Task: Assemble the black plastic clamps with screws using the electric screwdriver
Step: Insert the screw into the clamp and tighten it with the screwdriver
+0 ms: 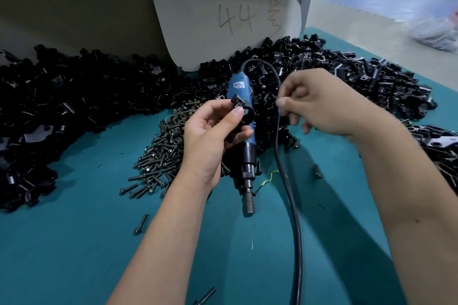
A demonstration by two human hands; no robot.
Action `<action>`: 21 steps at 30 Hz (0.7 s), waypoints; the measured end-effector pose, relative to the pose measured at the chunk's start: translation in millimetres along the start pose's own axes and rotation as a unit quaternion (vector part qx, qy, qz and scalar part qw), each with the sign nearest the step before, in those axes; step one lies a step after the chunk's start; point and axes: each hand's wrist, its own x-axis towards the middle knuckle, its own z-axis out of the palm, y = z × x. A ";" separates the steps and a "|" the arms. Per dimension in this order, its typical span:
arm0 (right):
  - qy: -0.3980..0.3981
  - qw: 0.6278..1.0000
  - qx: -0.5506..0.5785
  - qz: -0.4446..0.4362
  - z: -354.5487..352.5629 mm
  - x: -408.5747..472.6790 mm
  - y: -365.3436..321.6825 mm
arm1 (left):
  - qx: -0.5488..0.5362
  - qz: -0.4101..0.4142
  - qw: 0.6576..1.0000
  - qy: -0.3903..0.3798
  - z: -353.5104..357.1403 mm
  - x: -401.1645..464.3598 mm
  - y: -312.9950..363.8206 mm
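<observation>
1. Head view: the left hand [213, 131] is raised over the teal desk [74, 242], its grip closed on a black plastic clamp [241, 111], with the thumb pressing the front of the clamp and the fingers curled behind it.
2. The right hand [329, 104] hovers just beside the left, fingers curled, thumb and forefinger pinching a small dark item; it is too blurred to name, though it may be a screw.
3. The electric screwdriver [244, 146] lies on the desk below and between the hands, blue body toward the far side, metal bit end pointing toward the person. No hand touches it.
4. Its black cable [290, 205] loops up from the tool's far end, passes under the right hand and runs down toward the near edge.
5. A pile of screws [163, 148] lies just left of the screwdriver, partly under the left hand, with a few loose ones scattered nearer.
6. Heaps of black clamp parts [359, 77] spread across the far side of the desk, left and right.
7. A pale board marked "44" [228, 12] stands upright behind the heaps.
</observation>
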 end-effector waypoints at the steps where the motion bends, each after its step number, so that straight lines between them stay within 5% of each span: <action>1: -0.007 0.998 0.059 -0.023 7.7 -0.5 -5.2 | 0.001 0.004 1.000 -0.006 -0.2 -0.5 0.3; 12: 0.057 0.953 0.273 -0.116 42.4 2.9 -14.9 | 0.020 0.032 0.998 -0.044 -0.1 -1.5 2.1; 21: 0.057 0.966 0.214 -0.136 40.8 3.0 -13.6 | -0.012 0.018 0.999 -0.039 -1.0 -2.2 2.3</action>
